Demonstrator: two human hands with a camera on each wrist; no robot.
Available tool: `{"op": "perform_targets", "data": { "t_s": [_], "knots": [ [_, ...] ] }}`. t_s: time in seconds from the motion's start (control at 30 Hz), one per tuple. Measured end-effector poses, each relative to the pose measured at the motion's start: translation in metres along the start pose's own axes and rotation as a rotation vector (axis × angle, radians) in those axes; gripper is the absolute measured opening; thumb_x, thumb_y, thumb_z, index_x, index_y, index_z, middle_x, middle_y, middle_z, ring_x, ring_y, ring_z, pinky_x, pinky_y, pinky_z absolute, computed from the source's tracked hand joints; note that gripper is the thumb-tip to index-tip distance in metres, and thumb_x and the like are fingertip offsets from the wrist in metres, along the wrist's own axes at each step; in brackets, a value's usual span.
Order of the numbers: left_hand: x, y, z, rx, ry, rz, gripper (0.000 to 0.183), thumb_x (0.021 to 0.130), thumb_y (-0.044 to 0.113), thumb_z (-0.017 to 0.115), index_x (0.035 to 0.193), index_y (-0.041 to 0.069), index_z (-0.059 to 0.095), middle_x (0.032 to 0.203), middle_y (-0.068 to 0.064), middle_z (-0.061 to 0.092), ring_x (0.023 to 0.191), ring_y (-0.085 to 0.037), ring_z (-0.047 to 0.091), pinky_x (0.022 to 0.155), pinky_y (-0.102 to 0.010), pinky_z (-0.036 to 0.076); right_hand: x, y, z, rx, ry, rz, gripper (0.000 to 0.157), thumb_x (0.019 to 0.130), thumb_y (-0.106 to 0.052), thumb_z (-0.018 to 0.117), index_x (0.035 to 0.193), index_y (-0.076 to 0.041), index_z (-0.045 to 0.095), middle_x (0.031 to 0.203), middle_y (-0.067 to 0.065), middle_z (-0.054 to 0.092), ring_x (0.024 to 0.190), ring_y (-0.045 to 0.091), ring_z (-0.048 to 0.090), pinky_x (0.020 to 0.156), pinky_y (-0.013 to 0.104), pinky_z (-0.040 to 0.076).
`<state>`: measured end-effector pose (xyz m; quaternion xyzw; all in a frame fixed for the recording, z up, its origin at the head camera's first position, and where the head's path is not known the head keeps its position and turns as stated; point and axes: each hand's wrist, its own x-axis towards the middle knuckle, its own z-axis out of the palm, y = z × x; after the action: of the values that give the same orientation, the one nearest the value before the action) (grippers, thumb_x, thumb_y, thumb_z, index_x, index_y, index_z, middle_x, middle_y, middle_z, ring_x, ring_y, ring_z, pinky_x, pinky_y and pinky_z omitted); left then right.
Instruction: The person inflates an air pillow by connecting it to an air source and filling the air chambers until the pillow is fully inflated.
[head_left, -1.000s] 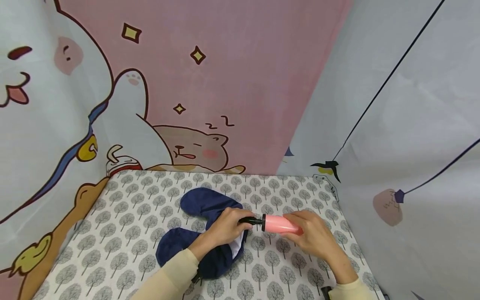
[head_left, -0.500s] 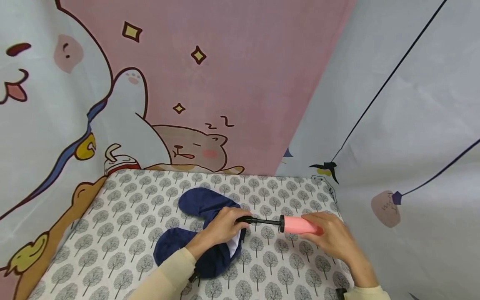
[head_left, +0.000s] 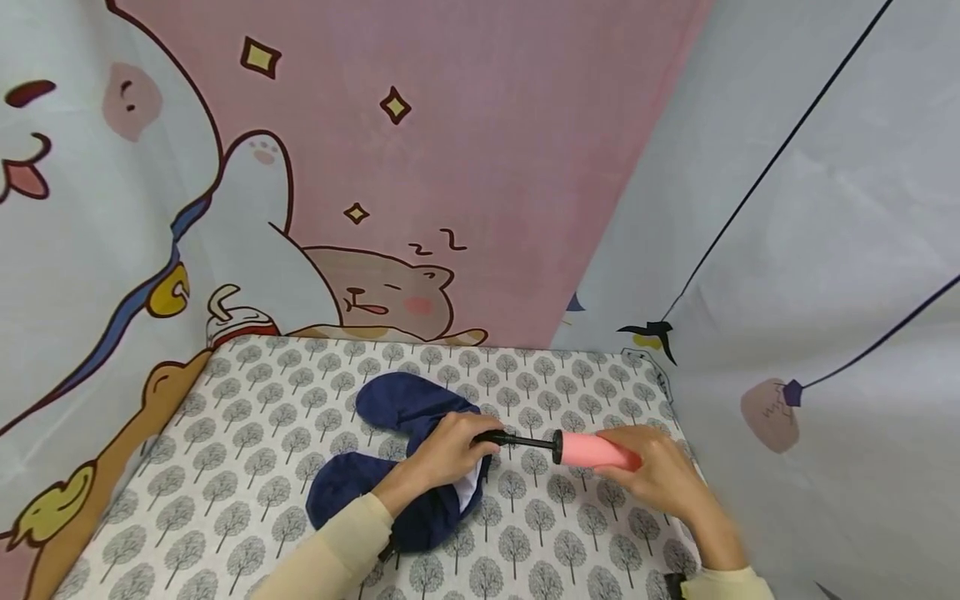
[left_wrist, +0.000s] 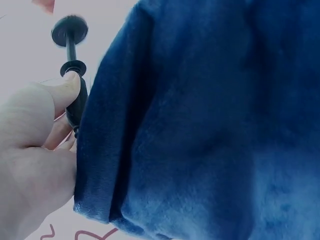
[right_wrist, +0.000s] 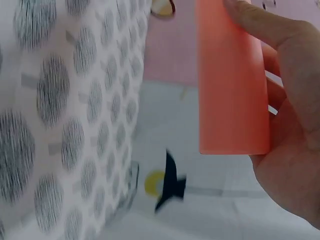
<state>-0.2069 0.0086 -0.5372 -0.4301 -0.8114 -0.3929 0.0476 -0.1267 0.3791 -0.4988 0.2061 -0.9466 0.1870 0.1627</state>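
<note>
A balloon hand pump is stretched between both hands, with its black rod (head_left: 531, 442) drawn out of the pink barrel (head_left: 592, 451). My left hand (head_left: 453, 450) pinches the pump's tapered black end (left_wrist: 77, 102) between thumb and fingers, right at the edge of a navy plush U-shaped neck pillow (head_left: 390, 487). White lining shows at the pillow's opening beneath that hand. My right hand (head_left: 660, 471) grips the pink barrel, thumb on one side and fingers behind it. The pillow fills most of the left wrist view. The narrow tip of the pump is partly hidden by the pillow.
Under everything lies a tabletop cloth (head_left: 247, 467) with a grey tree print. Cartoon-printed fabric walls (head_left: 510, 167) enclose its back and sides, the right wall (head_left: 847, 350) close beyond the right hand.
The right hand pulled the pink barrel rightward, exposing more black rod, then shifted slightly back left. The left hand and the pillow stay nearly in place.
</note>
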Motion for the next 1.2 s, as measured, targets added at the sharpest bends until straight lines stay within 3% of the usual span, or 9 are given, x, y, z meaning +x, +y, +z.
{"op": "perform_targets", "data": {
  "t_s": [0.1, 0.2, 0.4, 0.47, 0.8, 0.97, 1.1, 1.2],
  "knots": [
    [-0.001, -0.013, 0.008, -0.010, 0.023, 0.024, 0.031, 0.106, 0.016, 0.080, 0.135, 0.005, 0.080, 0.127, -0.015, 0.084, 0.101, -0.021, 0.081, 0.081, -0.029, 0.064, 0.010, -0.013, 0.016, 0.003, 0.010, -0.025, 0.050, 0.077, -0.027, 0.105, 0.123, -0.019, 0.087, 0.110, -0.002, 0.087, 0.090, 0.012, 0.075, 0.078, 0.032, 0.058],
    [-0.002, -0.025, 0.016, -0.017, 0.059, 0.035, 0.031, 0.104, 0.014, 0.081, 0.135, 0.006, 0.080, 0.127, -0.015, 0.084, 0.101, -0.020, 0.081, 0.080, -0.026, 0.062, 0.019, -0.024, 0.026, -0.029, 0.044, -0.043, 0.051, 0.076, -0.027, 0.106, 0.121, -0.016, 0.087, 0.106, 0.000, 0.086, 0.089, 0.014, 0.076, 0.077, 0.035, 0.060],
    [0.000, 0.008, 0.000, -0.006, -0.001, -0.081, 0.030, 0.103, 0.008, 0.081, 0.133, 0.005, 0.081, 0.128, -0.014, 0.084, 0.089, -0.014, 0.074, 0.077, -0.023, 0.055, 0.029, -0.040, 0.035, -0.082, 0.062, -0.068, 0.053, 0.075, -0.027, 0.107, 0.121, -0.012, 0.088, 0.108, 0.006, 0.087, 0.096, 0.026, 0.080, 0.083, 0.046, 0.064],
    [0.000, 0.009, 0.000, -0.009, 0.000, -0.092, 0.029, 0.103, 0.008, 0.081, 0.132, 0.007, 0.081, 0.126, -0.012, 0.085, 0.083, -0.010, 0.068, 0.074, -0.020, 0.050, 0.031, -0.043, 0.037, -0.086, 0.054, -0.078, 0.054, 0.075, -0.028, 0.107, 0.122, -0.011, 0.087, 0.109, 0.007, 0.087, 0.096, 0.026, 0.080, 0.085, 0.047, 0.064],
    [0.009, 0.012, -0.004, -0.032, -0.022, -0.116, 0.033, 0.106, 0.012, 0.080, 0.138, 0.009, 0.080, 0.131, -0.012, 0.084, 0.081, -0.005, 0.074, 0.079, -0.021, 0.059, 0.032, -0.027, 0.010, -0.076, -0.011, -0.053, 0.053, 0.077, -0.028, 0.106, 0.126, -0.019, 0.086, 0.113, 0.002, 0.087, 0.096, 0.019, 0.080, 0.083, 0.042, 0.064],
    [0.008, 0.011, -0.004, -0.019, -0.029, -0.111, 0.034, 0.106, 0.010, 0.080, 0.139, 0.007, 0.079, 0.134, -0.013, 0.083, 0.085, -0.010, 0.078, 0.085, -0.027, 0.064, 0.025, -0.015, 0.000, -0.082, -0.029, -0.041, 0.051, 0.078, -0.029, 0.106, 0.125, -0.023, 0.087, 0.113, -0.001, 0.086, 0.094, 0.017, 0.079, 0.080, 0.038, 0.062],
    [0.007, 0.010, -0.003, -0.013, -0.038, -0.118, 0.035, 0.106, 0.012, 0.079, 0.140, 0.006, 0.078, 0.136, -0.014, 0.082, 0.097, -0.017, 0.082, 0.090, -0.030, 0.065, 0.016, -0.003, -0.007, -0.089, -0.015, -0.028, 0.052, 0.077, -0.027, 0.106, 0.124, -0.020, 0.086, 0.117, 0.002, 0.087, 0.101, 0.025, 0.082, 0.086, 0.048, 0.066],
    [0.005, 0.009, -0.003, -0.001, -0.032, -0.115, 0.035, 0.107, 0.012, 0.079, 0.140, 0.005, 0.078, 0.136, -0.015, 0.082, 0.095, -0.019, 0.082, 0.088, -0.030, 0.064, 0.008, 0.006, -0.015, -0.071, -0.011, -0.014, 0.055, 0.077, -0.023, 0.105, 0.128, -0.016, 0.085, 0.122, 0.007, 0.086, 0.107, 0.033, 0.082, 0.092, 0.058, 0.066]
  ]
}}
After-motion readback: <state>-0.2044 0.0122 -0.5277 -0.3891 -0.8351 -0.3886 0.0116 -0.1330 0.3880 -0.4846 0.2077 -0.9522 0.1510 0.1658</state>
